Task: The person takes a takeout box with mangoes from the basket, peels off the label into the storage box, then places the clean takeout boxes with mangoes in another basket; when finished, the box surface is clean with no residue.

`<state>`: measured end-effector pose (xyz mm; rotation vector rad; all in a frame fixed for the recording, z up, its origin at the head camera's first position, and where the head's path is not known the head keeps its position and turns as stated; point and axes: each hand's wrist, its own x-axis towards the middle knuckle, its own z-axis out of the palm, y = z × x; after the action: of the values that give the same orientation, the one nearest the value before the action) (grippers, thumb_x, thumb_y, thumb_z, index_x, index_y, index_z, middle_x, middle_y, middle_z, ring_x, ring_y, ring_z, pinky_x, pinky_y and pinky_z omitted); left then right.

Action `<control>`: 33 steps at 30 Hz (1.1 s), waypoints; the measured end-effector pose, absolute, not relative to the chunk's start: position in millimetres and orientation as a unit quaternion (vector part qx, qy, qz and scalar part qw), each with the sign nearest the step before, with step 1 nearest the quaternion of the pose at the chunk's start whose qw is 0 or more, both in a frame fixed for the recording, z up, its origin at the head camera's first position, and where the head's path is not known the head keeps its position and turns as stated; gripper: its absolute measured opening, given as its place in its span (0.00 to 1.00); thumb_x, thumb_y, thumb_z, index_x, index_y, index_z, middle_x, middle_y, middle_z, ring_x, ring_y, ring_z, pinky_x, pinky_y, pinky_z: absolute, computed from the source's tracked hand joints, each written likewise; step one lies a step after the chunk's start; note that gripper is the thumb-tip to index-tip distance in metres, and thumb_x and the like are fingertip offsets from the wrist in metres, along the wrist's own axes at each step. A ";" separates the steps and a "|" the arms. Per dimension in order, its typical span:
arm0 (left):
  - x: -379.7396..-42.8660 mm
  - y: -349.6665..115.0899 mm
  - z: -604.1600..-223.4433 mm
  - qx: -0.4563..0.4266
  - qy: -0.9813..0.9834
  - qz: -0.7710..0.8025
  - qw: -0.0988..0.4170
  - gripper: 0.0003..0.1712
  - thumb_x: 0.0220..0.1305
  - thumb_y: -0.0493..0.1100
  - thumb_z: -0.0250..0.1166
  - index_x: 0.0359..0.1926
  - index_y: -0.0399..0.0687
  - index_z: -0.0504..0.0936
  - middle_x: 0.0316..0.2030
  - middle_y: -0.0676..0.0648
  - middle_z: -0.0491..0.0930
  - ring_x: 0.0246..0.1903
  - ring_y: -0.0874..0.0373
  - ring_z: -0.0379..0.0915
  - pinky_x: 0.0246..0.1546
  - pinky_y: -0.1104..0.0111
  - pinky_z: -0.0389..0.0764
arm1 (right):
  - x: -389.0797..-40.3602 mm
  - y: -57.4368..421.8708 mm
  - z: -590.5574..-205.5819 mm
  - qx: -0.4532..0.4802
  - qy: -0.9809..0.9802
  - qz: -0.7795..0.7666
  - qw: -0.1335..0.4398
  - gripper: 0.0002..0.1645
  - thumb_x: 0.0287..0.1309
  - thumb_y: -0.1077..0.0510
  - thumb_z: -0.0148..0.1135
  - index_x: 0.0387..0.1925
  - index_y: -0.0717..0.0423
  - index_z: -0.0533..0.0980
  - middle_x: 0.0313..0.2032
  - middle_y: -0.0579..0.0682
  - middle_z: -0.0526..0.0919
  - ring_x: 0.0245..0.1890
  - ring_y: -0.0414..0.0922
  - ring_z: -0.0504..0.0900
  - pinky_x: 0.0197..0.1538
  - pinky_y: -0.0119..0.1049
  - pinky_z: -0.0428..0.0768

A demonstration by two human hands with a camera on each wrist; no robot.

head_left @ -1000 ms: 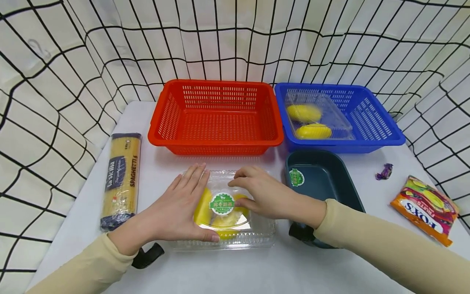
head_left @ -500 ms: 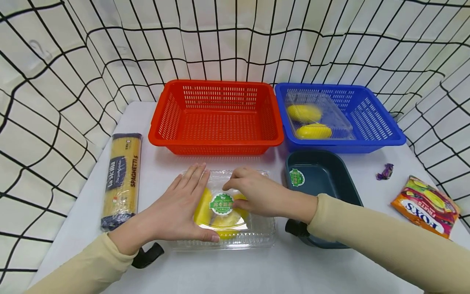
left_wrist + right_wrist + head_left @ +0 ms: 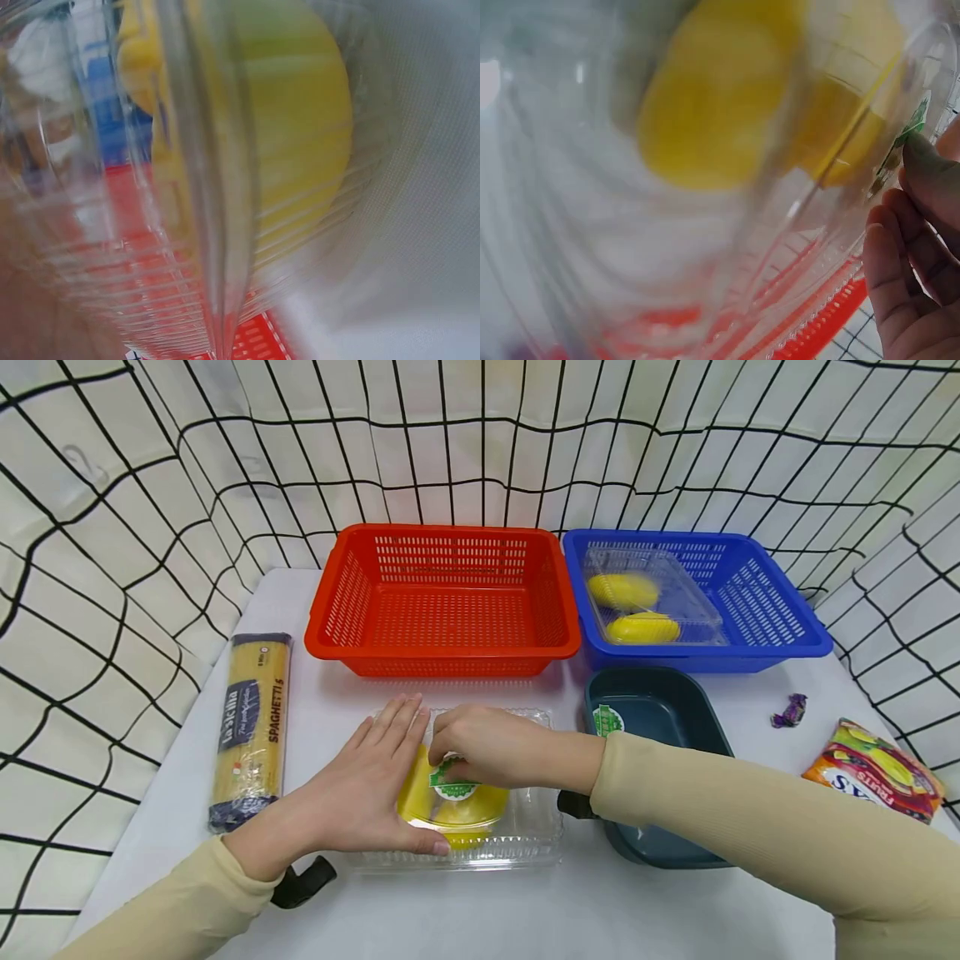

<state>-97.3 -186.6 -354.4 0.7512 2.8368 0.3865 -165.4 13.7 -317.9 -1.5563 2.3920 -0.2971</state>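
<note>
- While the left grip (image 3: 352, 793) spreads flat, the right grip (image 3: 487, 745) pinches a round green-white sticker (image 3: 454, 792).
- Clear plastic box (image 3: 534, 822), inside the bench's (image 3: 465, 918) left edge: probably light, flexible; brace its rim.

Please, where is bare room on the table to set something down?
Bare: the table in front of the clear box; inside the red basket; a smaller patch between spaghetti, red basket and left hand. Crowded: the green tray, close beside the box, with the right sleeve over it.

Close-fitting beige sleeves (image 3: 720, 802) are worn with curved black wrist pieces (image 3: 306, 882).
</note>
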 end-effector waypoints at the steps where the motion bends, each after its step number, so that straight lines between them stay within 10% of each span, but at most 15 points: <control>1: -97.3 -186.5 -354.5 0.253 0.954 0.130 0.093 0.81 0.45 0.88 0.60 0.80 0.32 0.47 0.82 0.34 0.40 0.81 0.36 0.36 0.77 0.37 0.50 | -165.4 12.3 -317.4 -0.540 0.825 -0.095 0.135 0.10 0.61 0.58 0.72 0.44 0.54 0.88 0.42 0.46 0.89 0.46 0.41 0.84 0.58 0.31 0.82; 33: -96.4 -187.8 -353.6 0.254 0.955 0.126 0.087 0.81 0.46 0.88 0.59 0.80 0.32 0.45 0.81 0.33 0.40 0.81 0.35 0.38 0.75 0.35 0.53 | -166.7 13.1 -313.8 -0.534 0.827 -0.110 0.134 0.02 0.62 0.58 0.72 0.36 0.51 0.84 0.34 0.45 0.85 0.37 0.39 0.80 0.46 0.25 0.81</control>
<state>-96.4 -187.8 -353.6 0.7573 2.8455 0.3748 -166.7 13.1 -313.8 -1.5496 2.3987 -0.3187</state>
